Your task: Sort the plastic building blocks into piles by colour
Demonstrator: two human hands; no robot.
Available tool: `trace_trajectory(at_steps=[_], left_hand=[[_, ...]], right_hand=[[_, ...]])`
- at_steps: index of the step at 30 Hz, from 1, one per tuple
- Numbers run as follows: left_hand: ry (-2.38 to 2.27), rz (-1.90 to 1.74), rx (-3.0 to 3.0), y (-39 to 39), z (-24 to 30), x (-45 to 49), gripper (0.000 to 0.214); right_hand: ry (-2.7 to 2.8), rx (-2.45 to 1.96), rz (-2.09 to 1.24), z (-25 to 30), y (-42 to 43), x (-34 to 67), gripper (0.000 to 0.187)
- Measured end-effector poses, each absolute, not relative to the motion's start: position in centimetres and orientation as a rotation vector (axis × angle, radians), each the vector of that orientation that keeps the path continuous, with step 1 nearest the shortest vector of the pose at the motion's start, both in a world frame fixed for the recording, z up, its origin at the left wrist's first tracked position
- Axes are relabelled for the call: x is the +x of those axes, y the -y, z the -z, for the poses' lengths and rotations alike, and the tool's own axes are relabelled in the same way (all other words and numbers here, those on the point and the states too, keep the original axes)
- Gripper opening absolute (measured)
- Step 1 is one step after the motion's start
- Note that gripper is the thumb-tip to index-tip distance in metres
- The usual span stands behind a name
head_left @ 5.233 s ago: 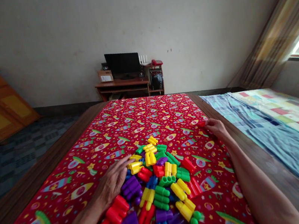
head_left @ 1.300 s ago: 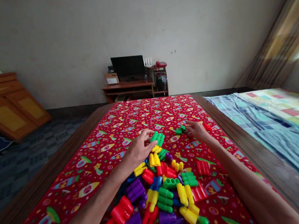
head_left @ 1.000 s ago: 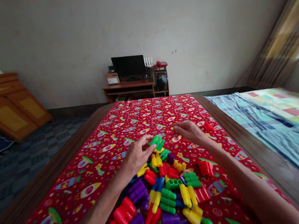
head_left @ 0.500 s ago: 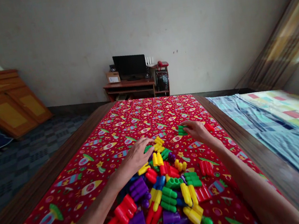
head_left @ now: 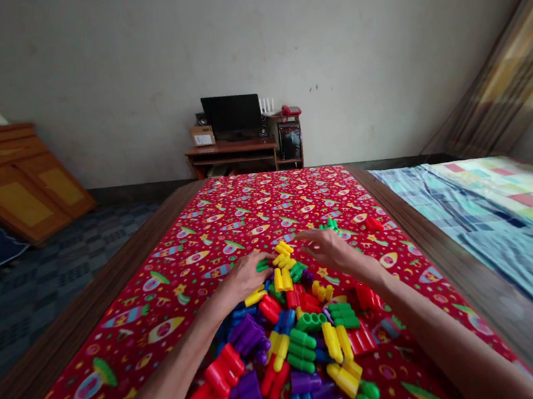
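My left hand [head_left: 247, 277] is at the far left edge of a pile of plastic building blocks, its fingers curled on a green block [head_left: 263, 265]. Just right of it lie yellow blocks [head_left: 283, 255], partly stacked on the pile. My right hand [head_left: 329, 248] hovers over the cloth to the right of the yellow blocks, fingers apart and nothing in them. Behind it, a green block [head_left: 330, 224] rests on the cloth, partly covered by the hand. Nearer to me spread red, purple, blue, yellow and green blocks, such as a green one [head_left: 300, 350].
A red cloth with rockets [head_left: 160, 297] covers the table between its brown wooden edges [head_left: 404, 218]. One red block [head_left: 374, 224] lies at the right. Beyond stand a desk with a monitor [head_left: 233, 114] and a wooden cabinet [head_left: 15, 178]; a bed [head_left: 513, 221] is at right.
My right hand has let go of the green block at the back and moved left towards the yellow blocks. My left hand has stayed by its green block, shifting slightly.
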State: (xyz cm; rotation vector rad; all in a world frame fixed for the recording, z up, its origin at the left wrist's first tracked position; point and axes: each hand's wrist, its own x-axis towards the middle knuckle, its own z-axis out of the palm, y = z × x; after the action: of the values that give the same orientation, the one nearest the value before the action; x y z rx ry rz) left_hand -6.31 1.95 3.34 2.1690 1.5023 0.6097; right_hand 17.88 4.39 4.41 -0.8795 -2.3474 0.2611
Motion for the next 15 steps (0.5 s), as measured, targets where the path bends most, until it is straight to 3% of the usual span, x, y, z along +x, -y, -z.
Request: trace_trajectory(at_steps=[5, 11, 15], left_hand=[[-1.441, -0.646, 2.235, -1.8, -3.3, -6.3, 0.022], [-1.429, -0.602, 2.218, -1.6, -3.7, -6.1, 0.021], [-1.469, -0.574, 2.219, -1.8, -3.4, -6.3, 0.023]], right_hand=[[2.554, -0.553, -0.455, -3.5, -2.6, 14.3, 0.041], [2.482, -0.901, -0.415, -3.7, -2.6, 15.4, 0.017], [2.334, -1.01, -0.344, -4.5, -3.1, 16.5, 0.016]])
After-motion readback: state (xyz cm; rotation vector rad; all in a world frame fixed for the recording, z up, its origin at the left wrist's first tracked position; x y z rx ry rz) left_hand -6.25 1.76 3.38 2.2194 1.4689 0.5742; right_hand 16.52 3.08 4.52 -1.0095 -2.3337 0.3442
